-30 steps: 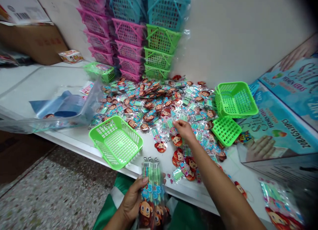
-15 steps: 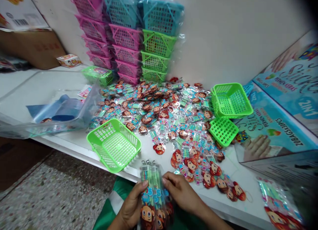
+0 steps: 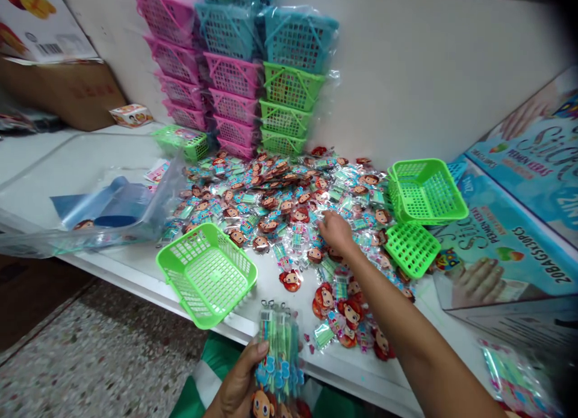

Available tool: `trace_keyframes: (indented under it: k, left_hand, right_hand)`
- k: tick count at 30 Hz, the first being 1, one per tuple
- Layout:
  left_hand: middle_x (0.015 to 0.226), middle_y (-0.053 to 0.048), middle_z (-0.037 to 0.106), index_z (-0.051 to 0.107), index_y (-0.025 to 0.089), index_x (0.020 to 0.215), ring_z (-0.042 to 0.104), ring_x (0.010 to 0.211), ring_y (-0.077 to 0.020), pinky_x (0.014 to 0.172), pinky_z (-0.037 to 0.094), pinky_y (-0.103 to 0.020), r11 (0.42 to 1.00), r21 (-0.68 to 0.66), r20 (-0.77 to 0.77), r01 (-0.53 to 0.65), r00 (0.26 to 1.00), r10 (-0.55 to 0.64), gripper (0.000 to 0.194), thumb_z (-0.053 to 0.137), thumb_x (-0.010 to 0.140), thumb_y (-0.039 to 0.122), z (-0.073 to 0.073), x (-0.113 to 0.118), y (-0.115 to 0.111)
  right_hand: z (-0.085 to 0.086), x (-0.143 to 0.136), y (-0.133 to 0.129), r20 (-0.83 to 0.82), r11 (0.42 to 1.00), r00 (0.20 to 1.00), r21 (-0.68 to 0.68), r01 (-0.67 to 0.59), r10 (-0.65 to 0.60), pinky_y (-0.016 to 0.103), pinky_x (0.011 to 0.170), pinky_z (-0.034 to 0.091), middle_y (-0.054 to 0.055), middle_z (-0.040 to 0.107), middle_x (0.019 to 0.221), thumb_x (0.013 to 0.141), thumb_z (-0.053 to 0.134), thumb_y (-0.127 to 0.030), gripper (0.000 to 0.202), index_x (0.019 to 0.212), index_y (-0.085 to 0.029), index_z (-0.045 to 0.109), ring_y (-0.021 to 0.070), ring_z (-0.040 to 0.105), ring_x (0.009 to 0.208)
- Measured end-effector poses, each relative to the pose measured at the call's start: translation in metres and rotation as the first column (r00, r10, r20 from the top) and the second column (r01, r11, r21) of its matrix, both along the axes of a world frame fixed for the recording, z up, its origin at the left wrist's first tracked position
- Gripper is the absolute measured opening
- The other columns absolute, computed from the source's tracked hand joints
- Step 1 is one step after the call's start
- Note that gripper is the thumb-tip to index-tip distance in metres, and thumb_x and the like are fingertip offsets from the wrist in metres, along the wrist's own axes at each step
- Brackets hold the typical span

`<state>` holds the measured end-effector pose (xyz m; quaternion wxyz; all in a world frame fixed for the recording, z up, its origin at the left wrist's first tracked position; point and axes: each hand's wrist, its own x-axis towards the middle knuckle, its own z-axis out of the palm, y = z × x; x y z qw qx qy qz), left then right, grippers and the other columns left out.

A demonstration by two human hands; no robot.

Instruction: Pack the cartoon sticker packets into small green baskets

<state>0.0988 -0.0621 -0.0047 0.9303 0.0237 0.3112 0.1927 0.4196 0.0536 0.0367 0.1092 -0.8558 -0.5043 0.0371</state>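
Observation:
My left hand (image 3: 239, 376) is closed round a bunch of stick candy packets (image 3: 277, 352) near the table's front edge. These are clear packets with green sticks, blue lettering, cartoon heads at the bottom and small metal clips on top. My right hand (image 3: 336, 230) is stretched out over the loose pile of similar packets (image 3: 271, 195), its fingers curled down and touching the pile. What lies between those fingertips is hidden. An empty green basket (image 3: 205, 279) stands at the table's front edge, left of the pile.
Wrapped stacks of pink baskets (image 3: 232, 74), blue baskets (image 3: 300, 41) and green baskets (image 3: 293, 87) stand against the wall. At right are another green basket (image 3: 427, 189) and a blue candy carton (image 3: 510, 243). A clear plastic bag (image 3: 149, 216) lies left, near a brown carton (image 3: 67, 90).
My right hand has left the bunch and reached forward into the pile. My left hand still holds the bunch, slightly lower in view.

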Motion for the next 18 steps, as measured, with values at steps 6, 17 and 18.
trace_keyframes:
  k: [6, 17, 18]
  left_hand:
    - [0.076, -0.008, 0.071, 0.059, 0.014, 0.113, 0.068, 0.076, -0.0252, 0.076, 0.050, -0.040, 0.999, -0.030, 0.073, 0.018, 0.997, -0.016, 0.037, 0.062, 0.077, 0.022, -0.004, 0.002, -0.001]
    - [0.076, -0.010, 0.071, 0.057, 0.013, 0.117, 0.068, 0.078, -0.0276, 0.077, 0.050, -0.042, 0.994, -0.086, 0.050, 0.064, 0.997, -0.060, 0.040, 0.061, 0.078, 0.024, 0.000, 0.002, -0.003]
    - [0.076, -0.009, 0.072, 0.056, 0.013, 0.117, 0.069, 0.078, -0.0274, 0.077, 0.050, -0.042, 0.995, -0.084, 0.045, 0.061, 0.997, -0.058, 0.040, 0.060, 0.078, 0.023, 0.001, 0.003, -0.004]
  right_hand:
    - [-0.011, 0.012, 0.032, -0.214, 0.997, 0.976, 0.058, 0.044, -0.030, 0.026, 0.067, 0.038, 0.004, 0.066, 0.081, 0.067, 0.065, -0.024, 0.020, 0.087, -0.019, 0.065, 0.0204, 0.059, 0.079]
    - [0.025, 0.031, -0.044, -0.723, 0.955, 0.682, 0.265, 0.130, 0.108, 0.023, 0.050, 0.040, -0.003, 0.056, 0.063, 0.062, 0.067, -0.049, 0.040, 0.085, -0.019, 0.056, 0.0103, 0.049, 0.051]
    - [0.025, 0.032, -0.052, -0.744, 0.953, 0.658, 0.269, 0.140, 0.113, 0.023, 0.049, 0.039, -0.004, 0.055, 0.063, 0.061, 0.068, -0.051, 0.043, 0.087, -0.018, 0.056, 0.0097, 0.047, 0.049]
